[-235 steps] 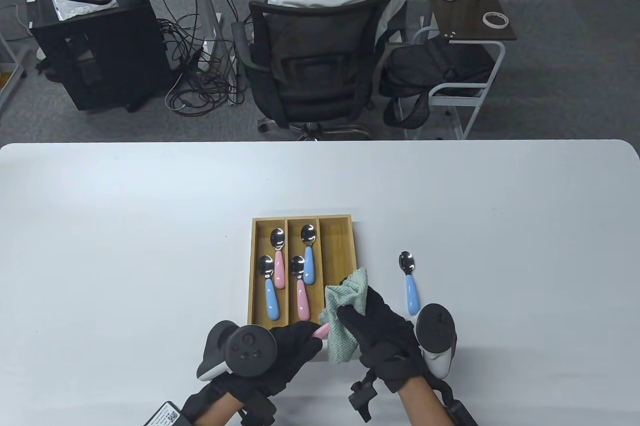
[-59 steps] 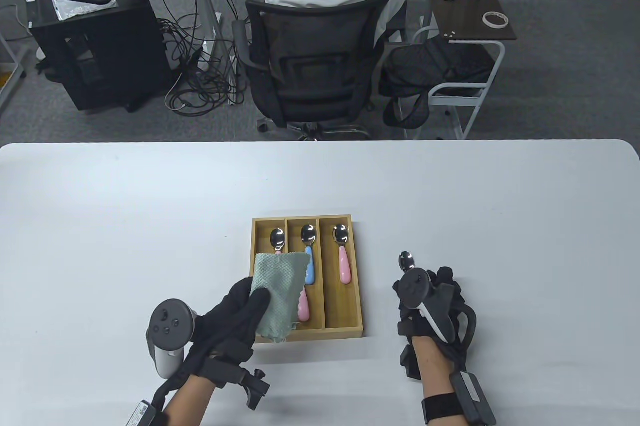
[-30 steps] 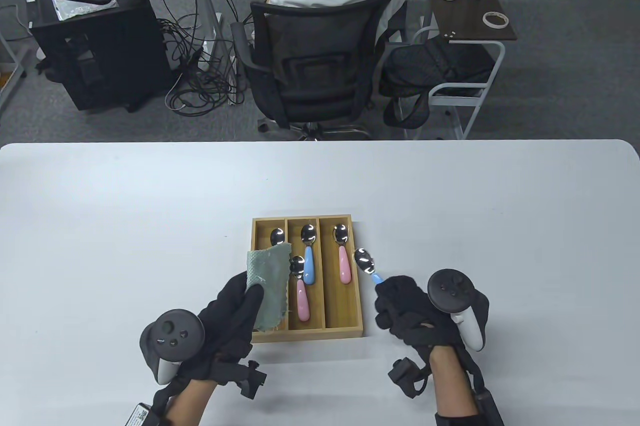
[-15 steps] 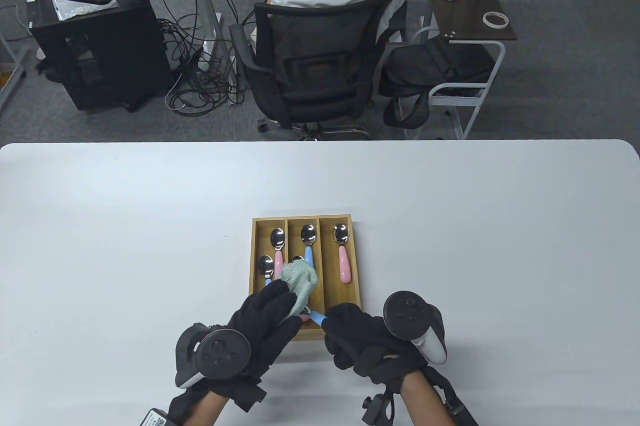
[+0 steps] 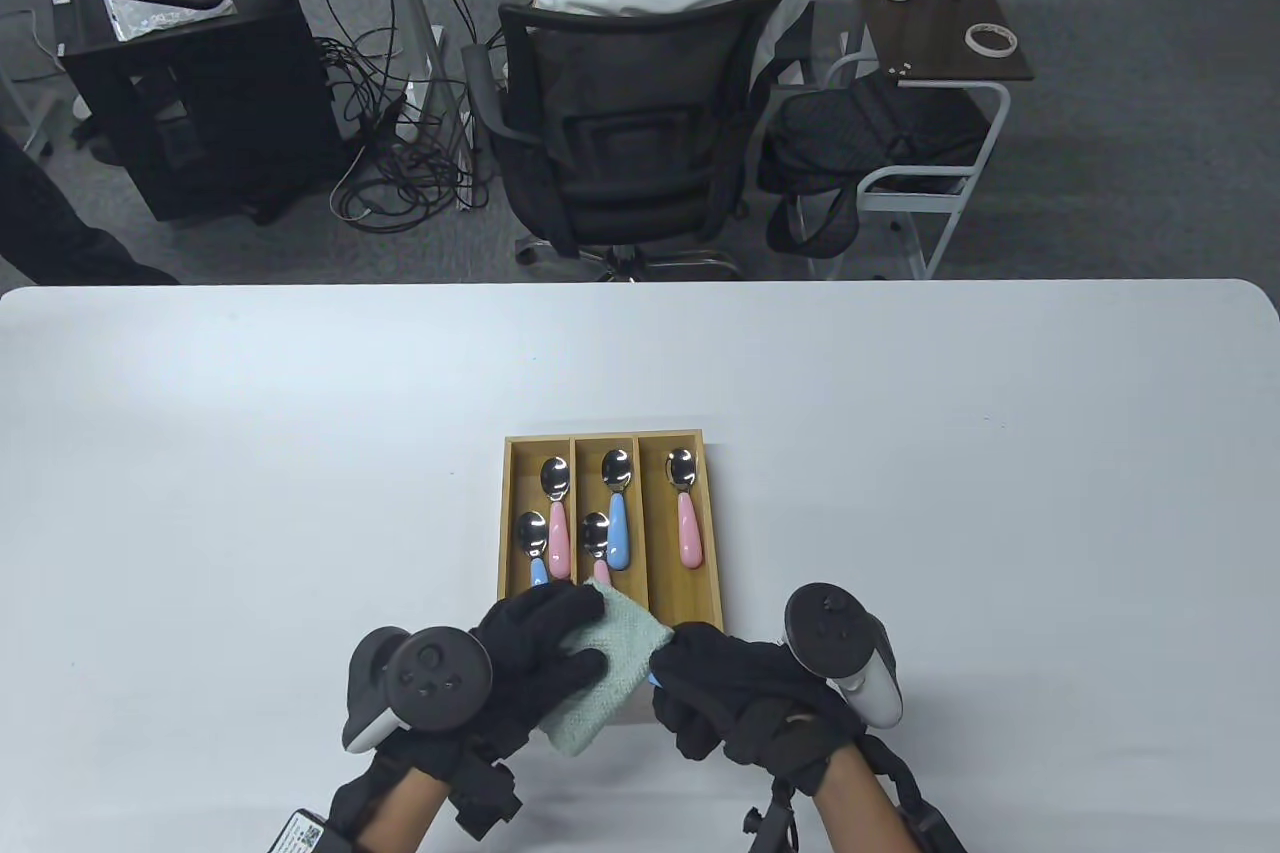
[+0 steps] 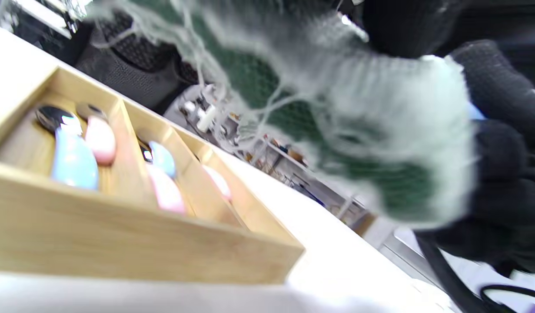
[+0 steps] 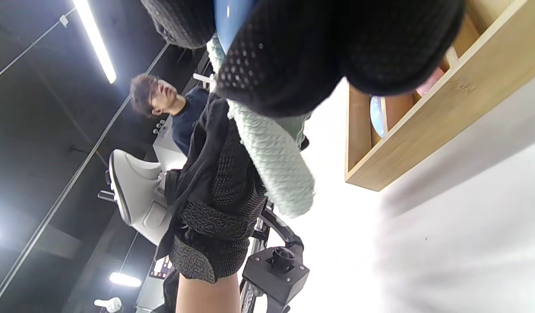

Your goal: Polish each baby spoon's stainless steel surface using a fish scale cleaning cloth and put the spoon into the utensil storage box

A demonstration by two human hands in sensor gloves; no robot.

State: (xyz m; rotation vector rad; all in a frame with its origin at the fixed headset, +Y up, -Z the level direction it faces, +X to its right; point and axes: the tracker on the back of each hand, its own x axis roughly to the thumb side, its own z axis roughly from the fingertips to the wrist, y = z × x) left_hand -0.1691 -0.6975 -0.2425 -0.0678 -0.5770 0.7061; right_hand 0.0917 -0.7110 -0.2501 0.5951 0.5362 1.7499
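Note:
My left hand grips the green fish scale cloth just in front of the wooden utensil box. The cloth is folded over the bowl of a blue-handled spoon, and only a sliver of its handle shows. My right hand holds that handle; in the right wrist view its fingers curl round the blue handle. Several spoons lie in the box: two in the left compartment, two in the middle, one pink on the right. The bowl of the held spoon is hidden.
The white table spreads wide on both sides of the box. Beyond its far edge a person sits in a black office chair. A side table stands at the back right.
My right hand lifted the blue spoon from the table right of the box and carried it to the cloth. Both hands then drew back toward me, and the cloth now covers the bowl.

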